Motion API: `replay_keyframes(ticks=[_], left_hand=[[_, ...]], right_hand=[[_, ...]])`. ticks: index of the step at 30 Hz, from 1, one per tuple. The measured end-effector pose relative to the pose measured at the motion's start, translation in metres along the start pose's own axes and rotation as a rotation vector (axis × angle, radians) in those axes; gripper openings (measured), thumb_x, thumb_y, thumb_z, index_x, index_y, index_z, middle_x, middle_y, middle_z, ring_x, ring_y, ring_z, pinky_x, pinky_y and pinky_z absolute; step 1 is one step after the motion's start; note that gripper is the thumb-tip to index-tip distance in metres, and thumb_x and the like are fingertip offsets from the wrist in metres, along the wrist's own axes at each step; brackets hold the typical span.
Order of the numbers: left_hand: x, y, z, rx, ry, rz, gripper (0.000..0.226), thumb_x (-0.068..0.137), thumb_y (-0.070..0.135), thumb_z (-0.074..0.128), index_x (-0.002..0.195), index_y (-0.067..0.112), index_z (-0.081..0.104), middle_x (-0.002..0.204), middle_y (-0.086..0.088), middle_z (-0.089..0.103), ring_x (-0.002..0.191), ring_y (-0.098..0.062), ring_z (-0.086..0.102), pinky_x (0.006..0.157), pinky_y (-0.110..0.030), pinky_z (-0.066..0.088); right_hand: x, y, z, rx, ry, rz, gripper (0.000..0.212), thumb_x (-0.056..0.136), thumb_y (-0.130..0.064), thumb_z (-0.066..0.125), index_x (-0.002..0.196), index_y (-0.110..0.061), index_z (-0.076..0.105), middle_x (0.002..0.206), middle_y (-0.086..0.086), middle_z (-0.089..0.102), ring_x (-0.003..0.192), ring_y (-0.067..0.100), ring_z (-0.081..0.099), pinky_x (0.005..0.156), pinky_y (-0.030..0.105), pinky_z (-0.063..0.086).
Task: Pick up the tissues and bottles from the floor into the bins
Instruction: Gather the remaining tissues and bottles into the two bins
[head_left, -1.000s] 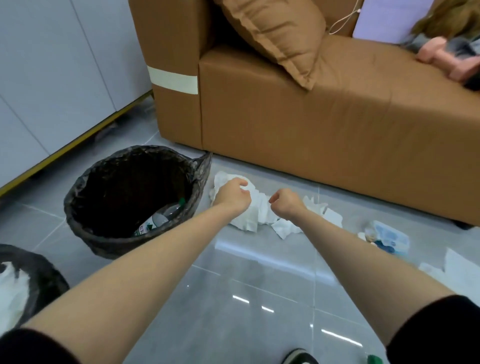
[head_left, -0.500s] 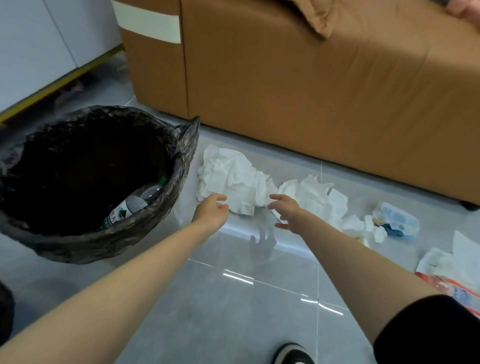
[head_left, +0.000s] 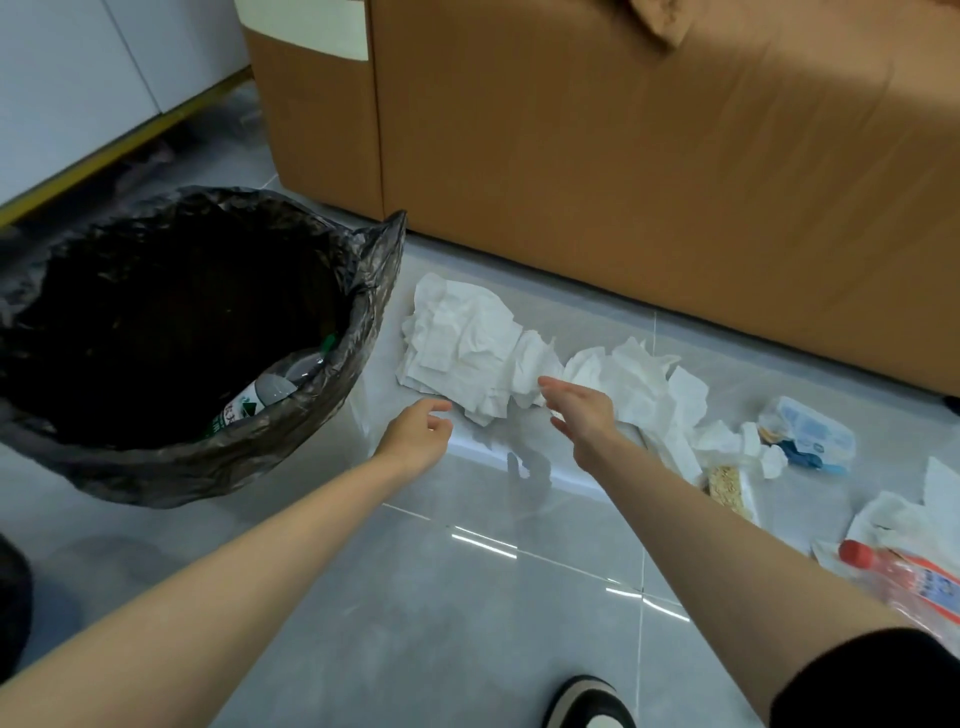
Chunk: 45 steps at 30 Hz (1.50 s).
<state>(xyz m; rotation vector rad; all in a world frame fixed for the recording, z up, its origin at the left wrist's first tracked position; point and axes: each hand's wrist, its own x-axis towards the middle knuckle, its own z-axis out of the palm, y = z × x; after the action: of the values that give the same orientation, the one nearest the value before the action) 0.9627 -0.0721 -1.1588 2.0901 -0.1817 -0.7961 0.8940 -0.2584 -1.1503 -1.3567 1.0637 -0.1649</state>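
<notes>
Crumpled white tissues (head_left: 467, 348) lie on the grey floor in front of the sofa, with a second heap (head_left: 639, 384) to their right. My left hand (head_left: 415, 436) hovers just short of the first heap, fingers loosely spread and holding nothing. My right hand (head_left: 582, 410) reaches over the gap between the two heaps, fingers extended, empty. A black-lined bin (head_left: 363, 322) stands at the left with a clear bottle (head_left: 265, 395) inside. A red-capped bottle (head_left: 904, 577) lies at the right edge beside more tissues (head_left: 893, 514).
The brown sofa (head_left: 623, 182) blocks the far side. A plastic wipes pack (head_left: 810, 431) and a snack wrapper (head_left: 727, 483) lie right of the tissues. My shoe (head_left: 587, 701) is at the bottom. Another dark bin edge (head_left: 13, 608) shows at the far left.
Both hands went from closed fists above the tissues to open fingers close to the floor. The view has dropped lower and nearer the tissue heaps.
</notes>
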Motion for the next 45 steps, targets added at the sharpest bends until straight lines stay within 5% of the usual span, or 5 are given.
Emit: replay_keyframes(ticks=[18, 25, 28, 35, 45], left_hand=[[-0.038, -0.018, 0.018, 0.29, -0.303, 0.344, 0.124, 0.059, 0.04, 0.086, 0.147, 0.046, -0.001, 0.155, 0.015, 0.014, 0.14, -0.014, 0.014, 0.11, -0.03, 0.023], [-0.045, -0.021, 0.024, 0.004, -0.285, 0.306, 0.071, 0.078, 0.021, 0.075, 0.136, 0.042, 0.04, 0.13, 0.021, 0.052, 0.118, 0.002, 0.05, 0.094, -0.018, 0.043], [-0.042, -0.024, 0.02, 0.041, -0.161, 0.295, 0.025, 0.087, 0.015, 0.06, 0.076, 0.037, 0.06, 0.071, 0.019, 0.058, 0.066, -0.002, 0.052, 0.064, -0.02, 0.04], [-0.031, -0.043, 0.0, 0.123, 0.014, 0.224, 0.034, 0.084, 0.014, 0.053, 0.061, 0.021, 0.028, 0.06, 0.004, 0.026, 0.063, -0.013, 0.022, 0.06, -0.029, 0.017], [-0.037, -0.038, -0.004, 0.125, 0.05, 0.194, 0.043, 0.09, 0.015, 0.049, 0.055, 0.025, 0.026, 0.053, 0.007, 0.029, 0.058, -0.014, 0.026, 0.055, -0.029, 0.023]], right_hand=[[-0.04, 0.021, -0.042, 0.179, -0.555, 0.163, 0.018, 0.086, -0.003, 0.065, 0.08, -0.016, 0.055, 0.06, -0.006, 0.059, 0.051, 0.003, 0.055, 0.055, 0.016, 0.051], [-0.034, 0.025, -0.029, 0.254, -0.487, 0.19, 0.015, 0.086, -0.003, 0.067, 0.082, -0.013, 0.057, 0.076, 0.003, 0.067, 0.065, 0.01, 0.066, 0.059, 0.019, 0.055], [-0.029, 0.027, -0.027, 0.09, -0.442, 0.145, 0.014, 0.082, -0.011, 0.072, 0.082, -0.018, 0.059, 0.081, -0.001, 0.065, 0.071, 0.011, 0.062, 0.07, 0.023, 0.054], [-0.016, 0.018, 0.001, -0.483, -0.194, -0.204, 0.037, 0.095, -0.01, 0.042, 0.125, -0.026, 0.057, 0.132, 0.014, 0.051, 0.117, 0.034, 0.052, 0.094, 0.045, 0.05], [0.001, 0.016, 0.029, -0.376, -0.222, 0.084, 0.041, 0.099, -0.013, 0.035, 0.134, -0.024, 0.053, 0.146, -0.001, 0.039, 0.118, 0.019, 0.04, 0.1, 0.039, 0.041]])
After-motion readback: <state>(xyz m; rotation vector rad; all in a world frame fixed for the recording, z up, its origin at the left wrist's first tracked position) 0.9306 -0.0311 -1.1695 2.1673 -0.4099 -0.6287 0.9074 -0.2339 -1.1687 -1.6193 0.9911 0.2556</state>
